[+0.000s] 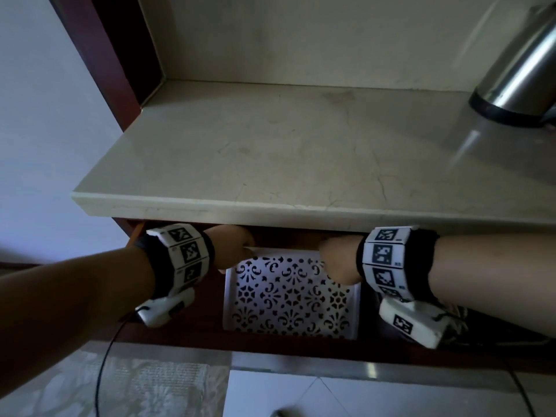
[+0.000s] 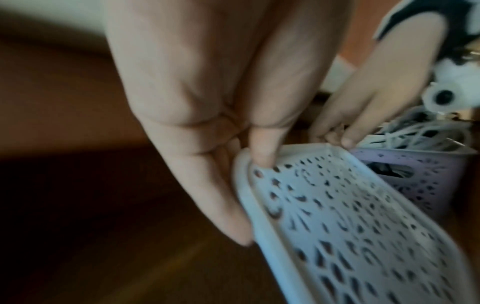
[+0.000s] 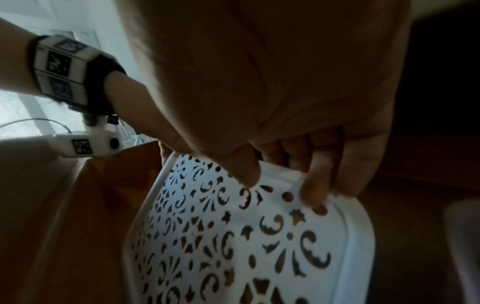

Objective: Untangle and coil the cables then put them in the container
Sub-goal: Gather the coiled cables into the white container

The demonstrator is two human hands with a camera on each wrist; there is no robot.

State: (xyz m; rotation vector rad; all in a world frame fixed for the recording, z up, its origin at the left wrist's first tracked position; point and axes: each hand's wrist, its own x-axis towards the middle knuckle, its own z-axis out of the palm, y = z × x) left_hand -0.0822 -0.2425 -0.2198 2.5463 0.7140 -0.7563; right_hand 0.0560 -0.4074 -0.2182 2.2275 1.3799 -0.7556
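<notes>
A white perforated container (image 1: 288, 293) with a cut-out floral pattern sits tilted in an open wooden drawer under the counter. My left hand (image 1: 234, 248) pinches its far left corner, thumb on the patterned face (image 2: 244, 164). My right hand (image 1: 340, 260) pinches the far right corner with thumb and fingers (image 3: 280, 181). The patterned face (image 3: 246, 246) shows only dark holes; whether it is a lid or a basket wall I cannot tell. In the left wrist view, a purple basket (image 2: 420, 176) beside it holds a heap of white cables (image 2: 415, 133).
A pale stone countertop (image 1: 301, 161) overhangs the drawer and hides my fingertips in the head view. A steel kettle (image 1: 517, 73) stands at its back right. The drawer's front edge (image 1: 301, 347) runs below the container. A black wrist-camera lead (image 1: 102, 371) hangs down.
</notes>
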